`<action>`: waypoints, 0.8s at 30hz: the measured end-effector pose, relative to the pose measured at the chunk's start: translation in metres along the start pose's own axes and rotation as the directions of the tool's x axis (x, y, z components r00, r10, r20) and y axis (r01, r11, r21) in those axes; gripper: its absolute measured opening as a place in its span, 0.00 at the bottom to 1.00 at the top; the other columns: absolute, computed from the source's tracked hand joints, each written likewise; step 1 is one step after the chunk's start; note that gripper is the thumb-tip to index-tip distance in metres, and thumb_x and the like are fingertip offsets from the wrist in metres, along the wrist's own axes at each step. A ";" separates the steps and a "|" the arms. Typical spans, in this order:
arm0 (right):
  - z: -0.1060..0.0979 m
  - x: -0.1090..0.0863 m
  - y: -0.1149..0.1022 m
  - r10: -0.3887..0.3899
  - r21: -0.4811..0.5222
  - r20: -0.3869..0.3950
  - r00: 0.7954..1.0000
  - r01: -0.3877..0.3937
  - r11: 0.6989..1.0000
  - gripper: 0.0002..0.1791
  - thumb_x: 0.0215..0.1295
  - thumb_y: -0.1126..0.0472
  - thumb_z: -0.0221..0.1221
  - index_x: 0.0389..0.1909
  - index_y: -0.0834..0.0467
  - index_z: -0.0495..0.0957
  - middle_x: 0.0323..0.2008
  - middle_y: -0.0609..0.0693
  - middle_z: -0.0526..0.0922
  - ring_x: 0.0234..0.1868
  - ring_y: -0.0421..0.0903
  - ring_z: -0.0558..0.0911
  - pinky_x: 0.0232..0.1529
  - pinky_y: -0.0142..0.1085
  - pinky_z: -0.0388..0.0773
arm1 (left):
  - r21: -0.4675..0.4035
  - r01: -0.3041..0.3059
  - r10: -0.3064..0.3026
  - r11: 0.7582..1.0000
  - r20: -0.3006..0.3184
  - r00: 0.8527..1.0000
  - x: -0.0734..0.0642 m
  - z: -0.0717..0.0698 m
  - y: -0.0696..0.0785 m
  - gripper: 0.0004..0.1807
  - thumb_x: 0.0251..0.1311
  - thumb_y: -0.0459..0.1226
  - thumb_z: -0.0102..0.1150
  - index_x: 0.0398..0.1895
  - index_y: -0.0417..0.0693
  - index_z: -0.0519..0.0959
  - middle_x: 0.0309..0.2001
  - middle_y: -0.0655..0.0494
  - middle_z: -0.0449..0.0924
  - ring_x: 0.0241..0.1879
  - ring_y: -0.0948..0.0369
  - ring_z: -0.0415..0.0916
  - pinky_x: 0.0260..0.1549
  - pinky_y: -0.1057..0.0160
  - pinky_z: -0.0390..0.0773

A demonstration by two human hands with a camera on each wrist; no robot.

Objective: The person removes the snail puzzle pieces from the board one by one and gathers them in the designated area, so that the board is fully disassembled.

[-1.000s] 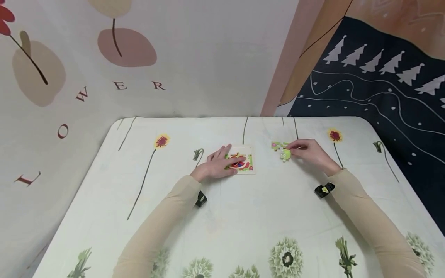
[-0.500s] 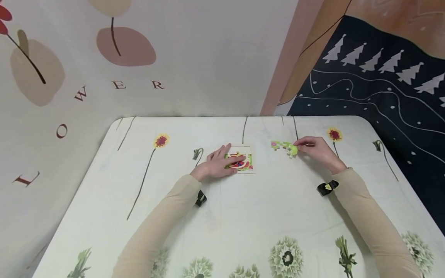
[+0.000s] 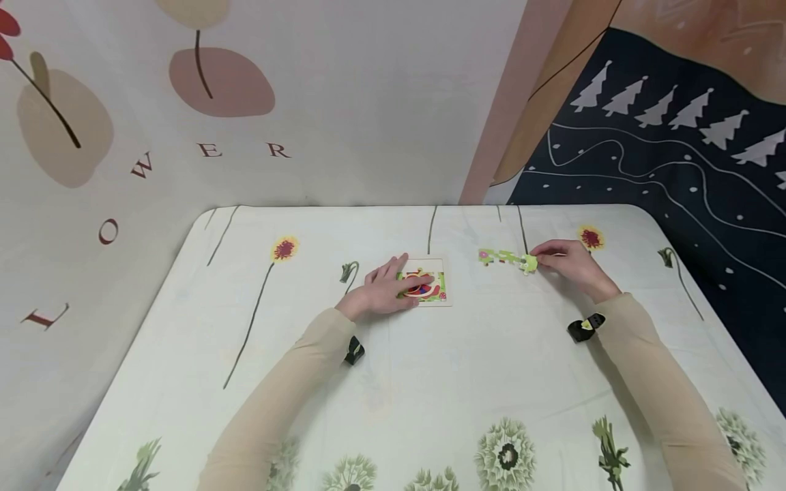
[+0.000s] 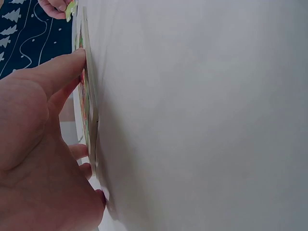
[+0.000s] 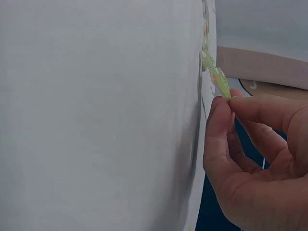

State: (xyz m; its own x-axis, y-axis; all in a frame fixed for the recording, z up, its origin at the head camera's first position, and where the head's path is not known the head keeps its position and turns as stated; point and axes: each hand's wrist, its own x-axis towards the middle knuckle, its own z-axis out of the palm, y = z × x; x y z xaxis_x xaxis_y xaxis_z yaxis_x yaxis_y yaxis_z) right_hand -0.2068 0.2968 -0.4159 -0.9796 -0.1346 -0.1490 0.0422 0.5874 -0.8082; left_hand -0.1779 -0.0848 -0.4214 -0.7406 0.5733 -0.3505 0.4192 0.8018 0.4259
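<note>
Right hand (image 3: 571,266) pinched green piece (image 3: 529,264) by one edge | left hand (image 3: 382,292), spread, touched puzzle board (image 3: 433,265) | to my eye, piece risked slipping, barely held

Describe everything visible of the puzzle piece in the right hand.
The puzzle piece is thin and light green, with a small orange mark and a knobbed outline; it looks like card or wood. The right hand pinches one end between thumb and fingers, holding it tilted over the table. Its other end is near more green pieces; contact is unclear.
</note>
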 end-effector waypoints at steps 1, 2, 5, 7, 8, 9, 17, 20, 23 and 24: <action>0.000 0.001 0.000 0.003 -0.001 0.003 1.000 -0.003 1.000 0.15 0.68 0.67 0.55 0.52 0.71 0.77 0.51 0.65 0.76 0.37 0.36 0.75 0.37 0.26 0.72 | 0.002 0.000 0.000 1.000 -0.002 1.000 0.000 0.000 0.000 0.30 0.70 0.52 0.47 0.74 0.71 0.56 0.76 0.46 0.25 0.74 0.47 0.25 0.65 0.41 0.39; -0.001 0.001 -0.001 0.003 -0.004 0.008 1.000 -0.003 1.000 0.15 0.68 0.67 0.55 0.52 0.72 0.77 0.50 0.65 0.77 0.37 0.36 0.74 0.37 0.27 0.72 | 0.002 0.000 0.000 1.000 -0.002 1.000 -0.001 0.000 0.000 0.30 0.70 0.52 0.47 0.74 0.71 0.56 0.76 0.46 0.25 0.74 0.47 0.25 0.65 0.40 0.39; -0.001 0.003 -0.001 0.013 -0.009 0.024 1.000 -0.012 1.000 0.15 0.68 0.67 0.55 0.51 0.72 0.76 0.50 0.66 0.77 0.37 0.37 0.75 0.37 0.27 0.72 | -0.009 0.001 -0.001 1.000 0.002 1.000 -0.002 -0.001 0.002 0.30 0.70 0.51 0.47 0.74 0.70 0.57 0.76 0.45 0.25 0.74 0.47 0.24 0.65 0.40 0.39; -0.002 0.004 -0.001 0.021 -0.025 0.030 0.999 -0.021 0.999 0.15 0.68 0.66 0.55 0.51 0.72 0.77 0.49 0.65 0.78 0.37 0.38 0.75 0.36 0.29 0.72 | -0.020 0.003 -0.002 1.000 0.007 1.000 -0.002 -0.002 0.003 0.30 0.70 0.51 0.48 0.74 0.70 0.57 0.76 0.45 0.25 0.73 0.47 0.24 0.65 0.40 0.39; -0.002 0.004 -0.001 0.028 -0.038 0.032 0.999 -0.027 0.999 0.15 0.68 0.66 0.55 0.51 0.71 0.77 0.49 0.65 0.78 0.37 0.39 0.75 0.36 0.29 0.71 | -0.023 0.003 -0.003 1.000 0.007 1.000 -0.003 -0.002 0.003 0.30 0.70 0.51 0.48 0.74 0.69 0.57 0.76 0.45 0.25 0.73 0.47 0.24 0.65 0.40 0.39; -0.002 0.005 -0.001 0.035 -0.049 0.034 0.999 -0.033 0.998 0.16 0.68 0.66 0.55 0.51 0.71 0.77 0.48 0.64 0.78 0.38 0.40 0.75 0.36 0.30 0.72 | -0.025 0.003 -0.003 1.000 0.006 1.000 -0.003 -0.002 0.004 0.30 0.70 0.51 0.48 0.74 0.69 0.58 0.76 0.45 0.25 0.73 0.47 0.25 0.65 0.40 0.39; -0.001 0.011 -0.001 0.068 -0.110 0.039 0.997 -0.063 0.992 0.15 0.69 0.64 0.54 0.51 0.69 0.78 0.49 0.63 0.78 0.42 0.49 0.73 0.37 0.32 0.71 | -0.010 0.002 -0.002 1.000 0.007 1.000 -0.004 -0.003 0.005 0.30 0.71 0.51 0.47 0.74 0.69 0.57 0.76 0.45 0.25 0.74 0.47 0.25 0.65 0.40 0.40; -0.001 0.013 -0.002 0.075 -0.117 0.041 0.996 -0.070 0.991 0.16 0.69 0.63 0.54 0.52 0.69 0.77 0.49 0.64 0.78 0.42 0.50 0.72 0.37 0.31 0.71 | -0.016 -0.002 0.002 1.000 0.009 1.000 -0.005 -0.004 0.005 0.30 0.71 0.50 0.48 0.74 0.69 0.57 0.76 0.45 0.25 0.73 0.47 0.25 0.65 0.40 0.40; -0.001 0.013 -0.002 0.076 -0.117 0.036 0.996 -0.072 0.991 0.16 0.69 0.63 0.54 0.52 0.68 0.77 0.49 0.63 0.77 0.42 0.49 0.72 0.37 0.32 0.71 | -0.019 -0.001 0.001 1.000 0.007 1.000 -0.006 -0.004 0.005 0.30 0.71 0.50 0.48 0.74 0.69 0.57 0.76 0.45 0.26 0.73 0.47 0.25 0.65 0.39 0.40; -0.001 0.012 -0.002 0.074 -0.111 0.033 0.997 -0.070 0.991 0.16 0.69 0.63 0.54 0.52 0.68 0.77 0.49 0.63 0.77 0.42 0.48 0.72 0.37 0.32 0.71 | -0.019 0.002 -0.002 1.000 0.006 1.000 -0.006 -0.004 0.005 0.30 0.70 0.50 0.48 0.74 0.69 0.57 0.76 0.45 0.26 0.73 0.47 0.25 0.65 0.39 0.40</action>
State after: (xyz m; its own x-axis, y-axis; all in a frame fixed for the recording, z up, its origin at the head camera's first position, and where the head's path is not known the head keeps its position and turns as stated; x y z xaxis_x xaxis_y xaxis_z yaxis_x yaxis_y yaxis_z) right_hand -0.2191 0.2946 -0.4158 -0.9669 -0.1169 -0.2268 0.0885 0.6801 -0.7278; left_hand -0.1738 -0.0848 -0.4137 -0.7382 0.5728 -0.3563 0.4078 0.7997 0.4407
